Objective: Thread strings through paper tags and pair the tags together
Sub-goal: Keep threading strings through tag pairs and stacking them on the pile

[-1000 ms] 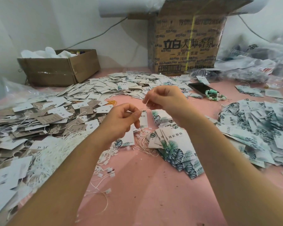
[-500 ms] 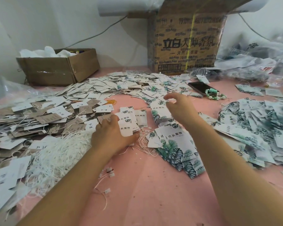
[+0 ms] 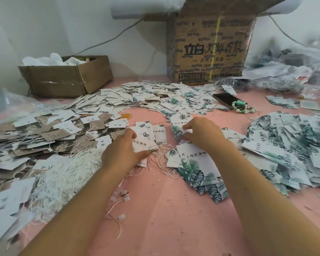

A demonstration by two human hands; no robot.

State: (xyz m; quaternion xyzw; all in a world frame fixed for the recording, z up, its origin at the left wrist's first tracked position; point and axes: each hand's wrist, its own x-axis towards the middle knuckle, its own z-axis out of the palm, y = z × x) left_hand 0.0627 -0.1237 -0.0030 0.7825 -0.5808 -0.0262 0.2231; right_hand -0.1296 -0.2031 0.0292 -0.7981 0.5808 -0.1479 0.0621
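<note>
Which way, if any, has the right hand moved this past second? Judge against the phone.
Yes. The right hand has dropped down the frame, away from the black rectangular phone, to grip leaf-printed paper tags.

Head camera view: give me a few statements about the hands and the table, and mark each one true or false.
1. The left hand holds a small white tag. True.
2. The phone is in the right hand. False: the phone lies on the pink table beside a green bead bracelet.
3. A heap of white strings lies left of the left hand. True.
4. The right hand is raised, clear of everything. False: it is low, pinching a stack of leaf-printed tags.
</note>
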